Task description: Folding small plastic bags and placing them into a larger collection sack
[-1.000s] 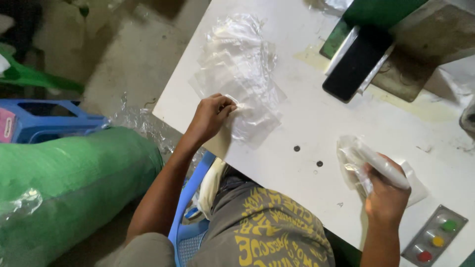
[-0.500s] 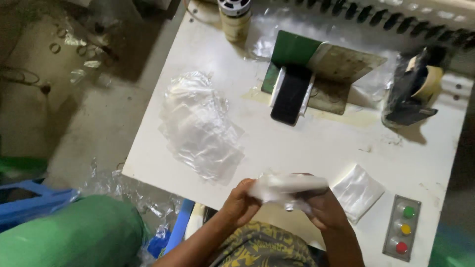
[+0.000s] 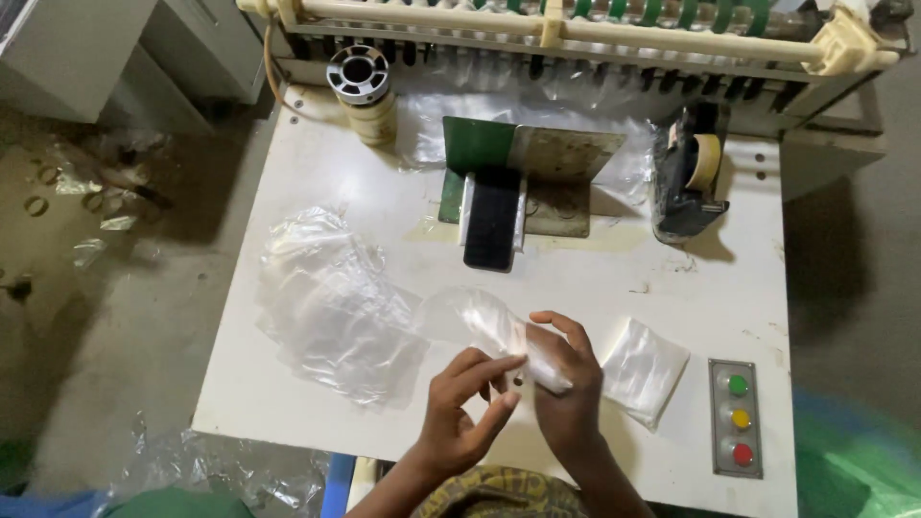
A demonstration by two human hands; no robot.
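Leftmost, a loose heap of clear bags (image 3: 331, 307) lies on the white worktop (image 3: 288, 173). Left hand (image 3: 460, 412) pinches the clear bag (image 3: 480, 321) at mid-front edge; right hand (image 3: 566, 384) closes its grip around the same bag. Folded bags (image 3: 643, 369) sit just right.

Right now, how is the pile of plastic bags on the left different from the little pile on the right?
The left pile of bags is bigger and spread out loose and crinkly; the right pile of bags is smaller and lies flat and tidy. The left pile sits beside the left hand, the right pile just past the right hand. Both are clear plastic on the white table.
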